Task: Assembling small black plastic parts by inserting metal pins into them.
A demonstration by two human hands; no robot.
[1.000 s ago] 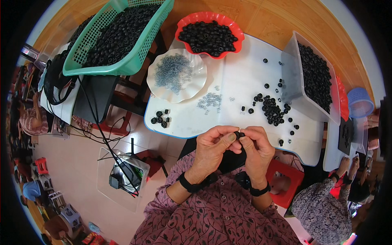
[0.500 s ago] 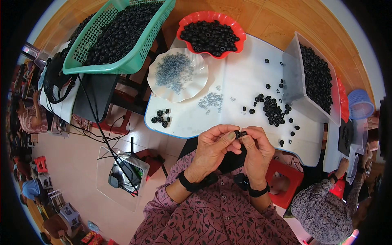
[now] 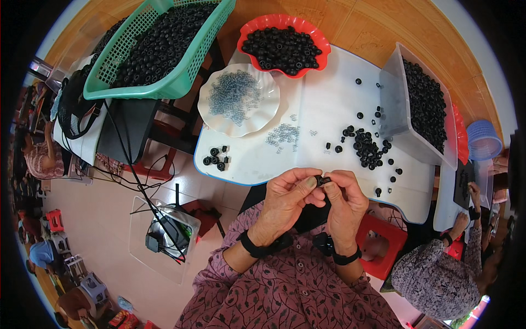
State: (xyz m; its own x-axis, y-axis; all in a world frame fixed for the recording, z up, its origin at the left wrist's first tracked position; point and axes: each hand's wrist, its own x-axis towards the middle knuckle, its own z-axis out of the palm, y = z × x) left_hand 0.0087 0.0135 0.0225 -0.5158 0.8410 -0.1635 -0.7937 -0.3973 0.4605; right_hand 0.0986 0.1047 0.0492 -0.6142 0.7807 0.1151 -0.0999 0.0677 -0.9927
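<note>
My left hand (image 3: 286, 202) and my right hand (image 3: 345, 204) meet just off the near edge of the white table (image 3: 323, 109). Between their thumbs and fingertips they pinch a small black round part (image 3: 322, 180); the fingers cover much of it. Beyond my right hand lies a loose pile of small black parts (image 3: 366, 148), with several strays around it. A small group of similar black pieces (image 3: 215, 160) sits at the table's left corner. Small clear-grey bits (image 3: 284, 135) are scattered mid-table, and more fill a white scalloped plate (image 3: 263, 112).
A red scalloped bowl (image 3: 323, 57) of black parts stands at the back. To the right rises a translucent bin (image 3: 395, 104) of black parts, and at the upper left a green basket (image 3: 189, 68). A co-worker (image 3: 438, 277) sits at right. Cables (image 3: 129, 148) hang at left.
My hands stay almost still, both on the black part. At the right, the co-worker's far hand has come into clearer view over the neighbouring table.
</note>
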